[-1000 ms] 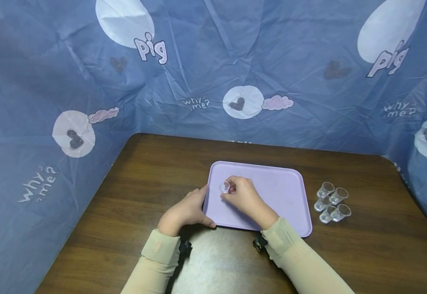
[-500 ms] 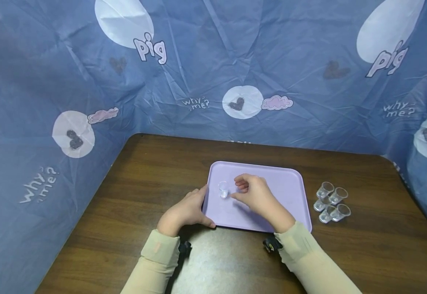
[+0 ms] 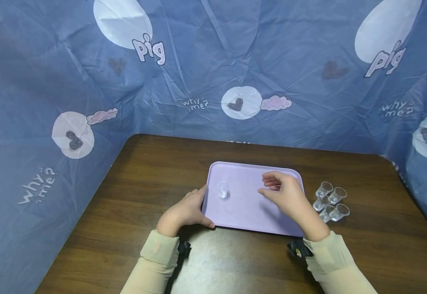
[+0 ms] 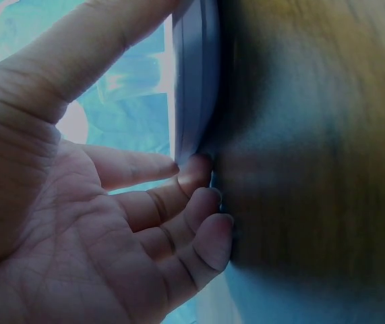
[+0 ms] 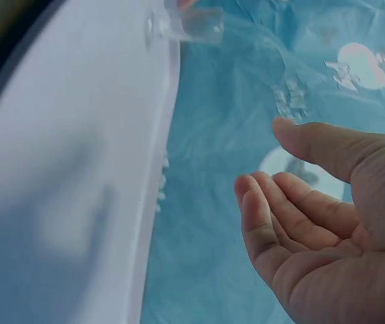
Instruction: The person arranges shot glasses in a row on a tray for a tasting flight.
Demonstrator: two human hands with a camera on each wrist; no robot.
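A small clear plastic cup (image 3: 222,190) stands upright on the left part of a lilac tray (image 3: 241,177). My left hand (image 3: 187,209) rests at the tray's near left corner, fingers along its left side and thumb at the front edge. In the left wrist view, its relaxed fingertips lie beside the tray wall (image 4: 195,67). Over the right part of the tray hovers my right hand (image 3: 285,194), fingers loosely bent and apart from the thumb. The right wrist view shows nothing between them, with the cup (image 5: 202,25) farther off.
Several similar clear cups (image 3: 324,189) stand close together on the wooden table (image 3: 162,163), right of the tray. My right forearm partly overlaps them in the head view. A blue printed cloth (image 3: 184,53) hangs behind and beside the table.
My right hand has let go of the cup, leaving it on the tray, and has moved right toward the other cups. The left hand has stayed at the tray's corner.
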